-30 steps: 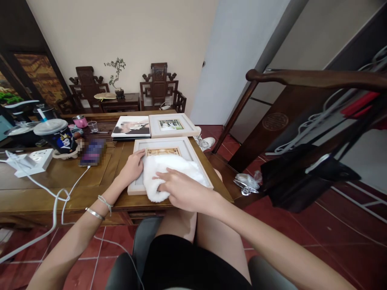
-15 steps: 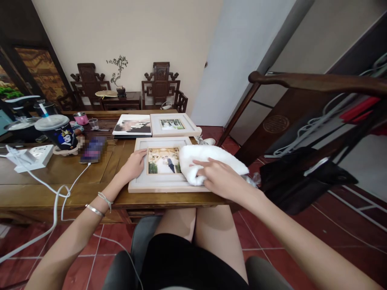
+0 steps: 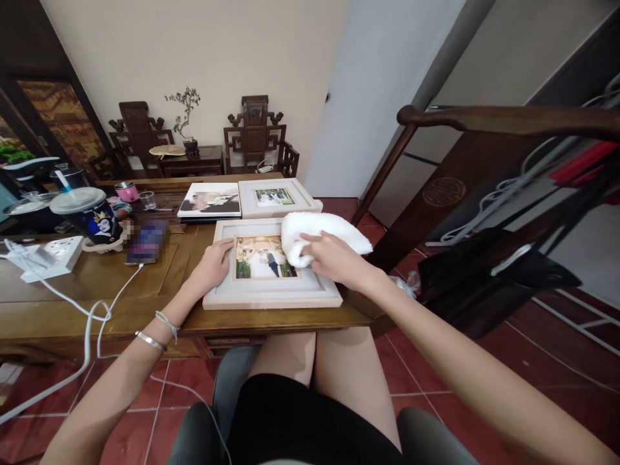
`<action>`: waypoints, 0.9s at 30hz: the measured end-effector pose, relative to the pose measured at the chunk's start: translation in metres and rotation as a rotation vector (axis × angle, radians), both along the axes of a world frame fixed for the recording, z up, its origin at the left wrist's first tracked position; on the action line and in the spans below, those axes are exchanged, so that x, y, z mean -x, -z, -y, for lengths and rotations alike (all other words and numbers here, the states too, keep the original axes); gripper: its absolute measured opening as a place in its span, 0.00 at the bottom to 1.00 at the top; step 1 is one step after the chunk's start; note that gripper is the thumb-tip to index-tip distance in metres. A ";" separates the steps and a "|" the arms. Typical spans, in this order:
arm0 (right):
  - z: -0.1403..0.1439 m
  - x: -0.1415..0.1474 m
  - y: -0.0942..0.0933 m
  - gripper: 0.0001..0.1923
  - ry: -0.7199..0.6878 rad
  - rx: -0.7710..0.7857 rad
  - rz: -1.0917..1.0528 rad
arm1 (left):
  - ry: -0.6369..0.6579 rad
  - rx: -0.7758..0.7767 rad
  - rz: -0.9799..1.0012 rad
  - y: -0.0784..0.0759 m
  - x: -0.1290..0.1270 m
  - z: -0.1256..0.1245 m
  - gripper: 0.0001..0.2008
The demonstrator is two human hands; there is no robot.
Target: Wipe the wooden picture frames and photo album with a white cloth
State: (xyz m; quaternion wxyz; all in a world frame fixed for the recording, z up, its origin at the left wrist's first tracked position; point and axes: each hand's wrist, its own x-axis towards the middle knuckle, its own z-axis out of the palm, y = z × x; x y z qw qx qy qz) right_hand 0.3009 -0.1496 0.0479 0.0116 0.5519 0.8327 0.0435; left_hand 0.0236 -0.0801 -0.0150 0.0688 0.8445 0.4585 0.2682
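Note:
A pale wooden picture frame (image 3: 271, 302) lies flat on the table, with a wedding photo (image 3: 264, 258) in its middle. My left hand (image 3: 214, 263) grips the frame's left edge, its fingers reaching over onto the border. Bunched in my right hand (image 3: 334, 257) is a fluffy white cloth (image 3: 324, 227), pressed against the frame's upper right part. The cloth covers that corner and touches the photo's right edge; my index finger stretches out along it.
Behind lie a second framed photo (image 3: 281, 210) and a white-edged picture (image 3: 210, 200). To the left are a lidded cup (image 3: 92, 216), a phone (image 3: 146, 242), a power strip (image 3: 55, 258) and trailing white cables. A wooden chair (image 3: 436, 168) stands close on the right.
My right hand and the cloth have moved up and slightly left, uncovering the frame's lower right corner. My left hand stays on the left edge.

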 end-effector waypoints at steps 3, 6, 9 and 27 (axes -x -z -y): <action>0.038 -0.003 -0.011 0.17 -0.048 0.086 -0.015 | -0.004 0.012 -0.007 -0.001 -0.001 0.001 0.24; 0.067 -0.006 -0.020 0.17 -0.081 0.148 -0.059 | -0.002 0.015 0.005 -0.002 -0.001 0.002 0.24; 0.077 -0.004 -0.024 0.19 -0.068 0.195 -0.061 | 0.006 0.015 0.014 -0.002 0.000 0.003 0.24; -0.078 0.063 -0.005 0.25 -0.201 -0.181 -0.061 | 0.013 -0.002 0.006 0.002 0.001 -0.002 0.24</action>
